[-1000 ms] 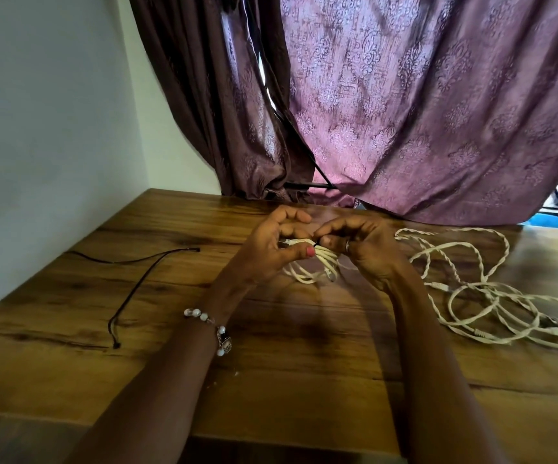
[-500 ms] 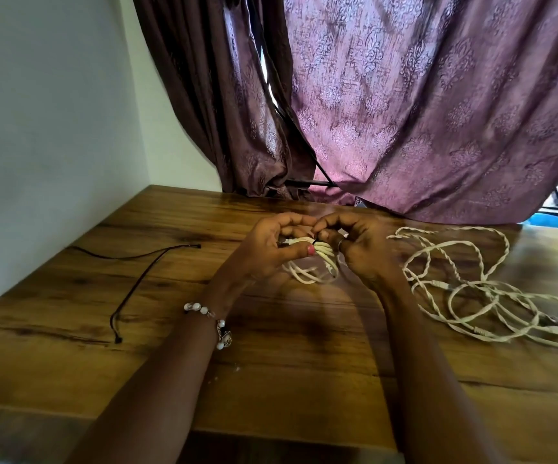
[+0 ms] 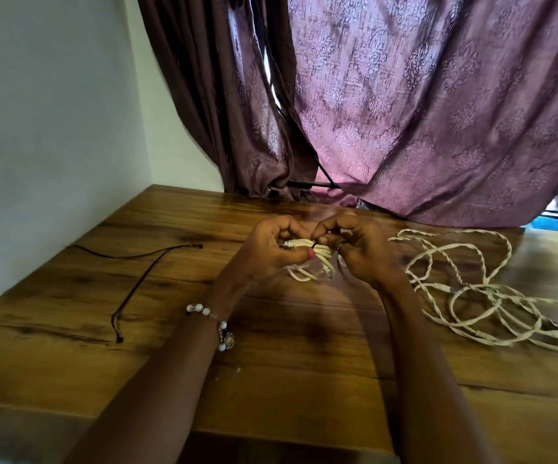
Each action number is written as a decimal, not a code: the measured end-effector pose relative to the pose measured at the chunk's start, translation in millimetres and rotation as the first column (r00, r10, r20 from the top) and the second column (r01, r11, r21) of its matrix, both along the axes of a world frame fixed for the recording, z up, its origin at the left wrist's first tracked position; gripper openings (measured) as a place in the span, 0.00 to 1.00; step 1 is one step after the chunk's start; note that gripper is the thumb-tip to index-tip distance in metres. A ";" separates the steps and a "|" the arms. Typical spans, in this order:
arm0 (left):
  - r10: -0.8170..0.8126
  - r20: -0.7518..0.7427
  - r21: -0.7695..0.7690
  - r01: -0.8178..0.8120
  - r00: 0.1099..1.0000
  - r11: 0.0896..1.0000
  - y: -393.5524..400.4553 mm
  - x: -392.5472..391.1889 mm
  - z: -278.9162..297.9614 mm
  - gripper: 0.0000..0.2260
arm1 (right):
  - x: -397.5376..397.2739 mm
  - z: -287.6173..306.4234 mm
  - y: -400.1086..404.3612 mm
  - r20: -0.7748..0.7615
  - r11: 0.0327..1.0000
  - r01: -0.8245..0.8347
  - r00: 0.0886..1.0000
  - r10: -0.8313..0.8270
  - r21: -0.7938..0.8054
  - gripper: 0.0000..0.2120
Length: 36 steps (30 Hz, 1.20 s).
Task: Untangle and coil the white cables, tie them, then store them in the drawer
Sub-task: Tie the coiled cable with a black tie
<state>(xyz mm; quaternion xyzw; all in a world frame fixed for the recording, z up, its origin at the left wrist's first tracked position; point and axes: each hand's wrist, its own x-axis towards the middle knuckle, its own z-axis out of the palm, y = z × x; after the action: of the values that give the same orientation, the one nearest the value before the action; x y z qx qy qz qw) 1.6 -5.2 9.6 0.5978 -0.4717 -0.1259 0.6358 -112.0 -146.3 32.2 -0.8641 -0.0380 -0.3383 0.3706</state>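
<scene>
Left hand [image 3: 272, 252] and right hand [image 3: 363, 254], fingers curled, together grip the small coiled bundle of white cable [image 3: 311, 259] above the brown wood-grain worktop [image 3: 304, 380]; a thin black tie [image 3: 314, 243] crosses its top. A loose tangle of twisted white cables [image 3: 478, 293] lies just right; a thin black cord [image 3: 143, 279] lies left. Patterned purple curtain [image 3: 421, 112] hangs behind. Since a second ago, the grip is unchanged.

I see a dim room lit mainly by daylight glowing pink through the curtain [image 3: 421, 105], with a bright sliver at its gap. My arms throw soft shadows on the desk [image 3: 70, 346]. The wide lens bends the edges; nearest forearms look soft.
</scene>
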 end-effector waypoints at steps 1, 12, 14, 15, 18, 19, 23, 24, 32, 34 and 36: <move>0.000 -0.002 0.001 0.000 1.000 1.000 0.1 0.3 0.0 0.13 | -0.1 0.5 0.1 -0.003 1.000 0.002 1.000 -0.002 -0.024 0.14; -0.034 -0.017 0.036 0.034 0.999 0.999 2.9 1.8 2.2 0.14 | -3.0 1.0 0.8 -0.049 0.997 -0.070 0.996 0.071 0.040 0.15; -0.063 -0.033 0.049 0.065 0.997 0.997 4.0 2.7 2.9 0.15 | -4.0 1.6 1.3 -0.046 0.992 -0.089 0.995 0.093 0.089 0.16; -0.082 -0.050 0.054 0.085 0.995 0.995 4.6 2.9 3.4 0.15 | -4.4 1.8 2.0 -0.043 0.990 -0.097 0.994 0.102 0.102 0.16; -0.138 -0.112 0.045 0.143 0.984 0.989 6.8 3.0 5.0 0.17 | -4.6 2.3 3.4 -0.056 0.987 -0.125 0.990 0.131 0.102 0.17; -0.151 -0.126 0.044 0.158 0.980 0.987 7.6 3.7 5.3 0.17 | -4.3 2.6 3.7 -0.063 0.987 -0.132 0.988 0.138 0.096 0.18; -0.188 -0.137 0.064 0.198 0.972 0.978 9.4 5.0 6.8 0.17 | -5.1 4.4 5.3 -0.073 0.985 -0.139 0.986 0.147 0.104 0.17; -0.197 -0.142 0.064 0.208 0.970 0.976 9.4 4.8 7.1 0.17 | -5.8 5.2 6.1 -0.073 0.982 -0.147 0.985 0.156 0.115 0.17; -0.249 -0.193 0.062 0.265 0.949 0.962 11.0 6.0 7.1 0.19 | -6.5 8.0 12.0 -0.088 0.931 -0.235 0.959 0.269 0.279 0.20; -0.260 -0.196 0.068 0.277 0.946 0.958 12.0 6.7 7.8 0.19 | -6.6 8.5 13.4 -0.090 0.934 -0.236 0.959 0.268 0.270 0.21; -0.273 -0.202 0.072 0.292 0.941 0.954 12.5 7.8 8.5 0.19 | -7.2 9.5 15.2 -0.092 0.943 -0.226 0.963 0.255 0.246 0.20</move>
<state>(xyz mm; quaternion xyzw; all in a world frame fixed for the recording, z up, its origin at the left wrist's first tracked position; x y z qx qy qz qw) 9.4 7.4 18.1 0.5405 -0.4829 -0.2959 0.6222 -119.2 -131.1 41.7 -0.8227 -0.0807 -0.2388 0.5096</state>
